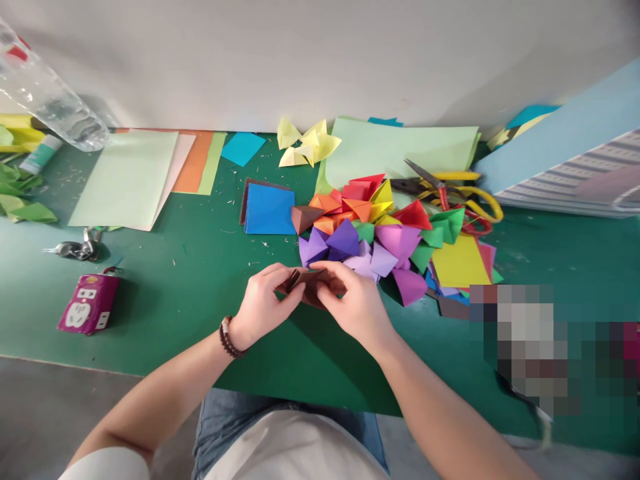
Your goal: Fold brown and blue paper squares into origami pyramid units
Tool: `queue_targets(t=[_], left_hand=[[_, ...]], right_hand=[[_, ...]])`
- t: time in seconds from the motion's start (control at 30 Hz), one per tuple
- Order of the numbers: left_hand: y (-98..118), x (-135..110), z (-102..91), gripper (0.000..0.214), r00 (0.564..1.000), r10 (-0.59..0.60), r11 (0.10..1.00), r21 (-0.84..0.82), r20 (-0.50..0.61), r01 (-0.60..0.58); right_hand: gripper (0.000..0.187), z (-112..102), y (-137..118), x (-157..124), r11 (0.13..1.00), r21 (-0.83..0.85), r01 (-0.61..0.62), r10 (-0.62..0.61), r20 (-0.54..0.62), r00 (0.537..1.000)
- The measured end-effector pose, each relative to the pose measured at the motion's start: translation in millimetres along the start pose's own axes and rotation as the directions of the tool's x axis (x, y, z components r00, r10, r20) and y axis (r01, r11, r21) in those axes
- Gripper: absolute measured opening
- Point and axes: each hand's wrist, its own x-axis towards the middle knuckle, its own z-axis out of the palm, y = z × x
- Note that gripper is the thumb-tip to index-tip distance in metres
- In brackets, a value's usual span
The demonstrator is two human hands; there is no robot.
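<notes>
Both hands (265, 300) (357, 303) on brown paper (313, 290), purple carton (97, 303) with illegible labels (103, 320)

Green tabletop (175, 280) against a plain pale wall (300, 60). Far left, near the wall: clear plastic bottle (55, 93), part-full, red patch near its top. Left side: small purple carton (90, 303), white apple-like print; bunch of keys (83, 248) just beyond it. Right: light-blue bag (565, 143), striped band, pale handle. Pixelated object (525, 347) front right, can't ID.
</notes>
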Motion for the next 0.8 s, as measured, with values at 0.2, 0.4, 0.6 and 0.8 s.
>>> queue_targets(t=[0.2, 0.4, 0.6, 0.8], left_hand=[[0.9, 1.9, -1.5, 0.023, 0.998, 0.064, 0.998, 0.025, -0.005, -0.064], [-0.7, 3.9, -4.2, 0.029, 0.986, -0.021, 0.999, -0.044, 0.163, 0.028], [-1.1, 5.6, -7.3, 0.022, 0.963, -0.077, 0.973, -0.191, 0.258, 0.129], [-4.5, 4.3, -8.4, 0.038, 0.957, 0.003, 0.946, -0.312, 0.289, 0.091]], right_hand=[[0.027, 0.6, 0.1, 0.9, 1.000, 0.018, -0.022, 0.022, 0.007, 1.000], [0.016, -4.0, -2.8, 0.7, 0.998, 0.059, -0.032, 0.030, 0.036, 0.999], [0.015, -7.5, -3.1, 1.0, 0.996, 0.088, 0.017, -0.019, 0.021, 1.000], [0.014, -5.7, -0.6, -0.6, 0.992, 0.101, 0.081, -0.074, -0.070, 0.995]])
